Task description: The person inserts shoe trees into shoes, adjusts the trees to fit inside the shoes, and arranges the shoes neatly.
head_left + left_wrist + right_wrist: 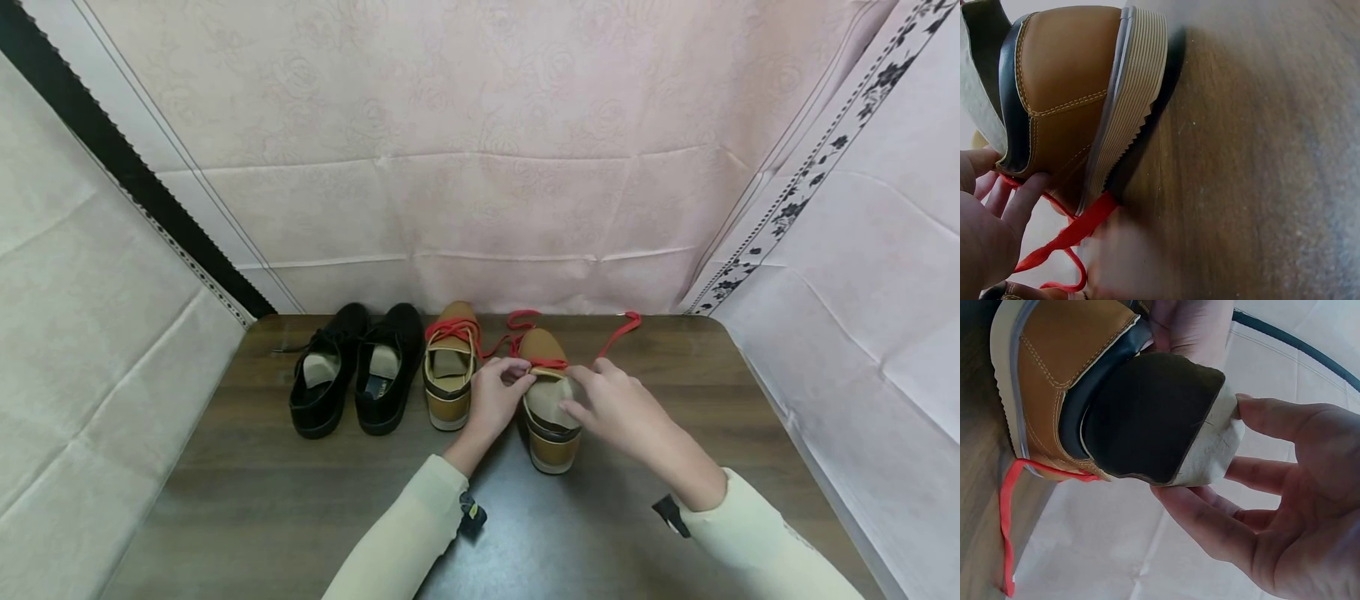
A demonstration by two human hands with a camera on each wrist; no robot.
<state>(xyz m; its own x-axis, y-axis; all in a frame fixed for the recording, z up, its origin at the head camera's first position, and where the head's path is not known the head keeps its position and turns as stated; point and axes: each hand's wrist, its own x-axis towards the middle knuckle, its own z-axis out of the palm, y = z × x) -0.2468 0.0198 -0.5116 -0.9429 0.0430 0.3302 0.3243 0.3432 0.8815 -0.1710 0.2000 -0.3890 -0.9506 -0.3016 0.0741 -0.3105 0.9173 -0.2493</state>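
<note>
A tan shoe (553,454) with a dark collar stands heel toward me, its red lace (1079,228) loosened and trailing to both sides. Its pale-lined tongue (550,400) is lifted back over the opening. My left hand (498,393) pinches the shoe's left upper edge beside the lace, thumb inside and fingers outside. At the other side, my right hand (618,408) holds the tongue by its edges between thumb and fingers; the tongue's dark face (1154,415) shows in the right wrist view.
Left of this shoe stands its tan mate (448,408), with red laces across its front. Two black shoes (318,417) stand further left on the wooden table (315,525). Pale patterned cloth (480,208) hangs behind the table and along both sides.
</note>
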